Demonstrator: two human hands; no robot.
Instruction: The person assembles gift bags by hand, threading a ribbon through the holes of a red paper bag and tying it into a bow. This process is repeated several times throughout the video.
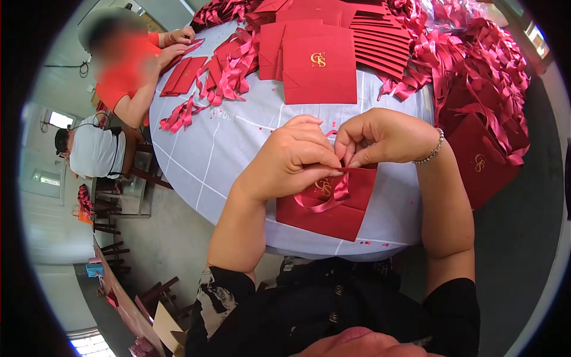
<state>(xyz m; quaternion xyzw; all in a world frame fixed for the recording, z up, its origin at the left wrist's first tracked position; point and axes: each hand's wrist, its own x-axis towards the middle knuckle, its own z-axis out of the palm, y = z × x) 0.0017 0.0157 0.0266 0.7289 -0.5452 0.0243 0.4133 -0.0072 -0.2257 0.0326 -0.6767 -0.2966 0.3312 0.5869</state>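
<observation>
Pinching the red bag (347,221) at its rim: left fingers (316,156) and right fingers (352,135).

Our left hand (295,156) and right hand (383,140) pinch at the top edge of a red bag (342,220), its pink ribbon (324,205) looping down across its front. At twelve o'clock on our table (205,157) we see stacked red bags (319,68); at two, a heap of ribboned bags (476,95). At ten, a person in red (122,77) touches flat bags (183,76); beyond, another wears white (95,150).
</observation>
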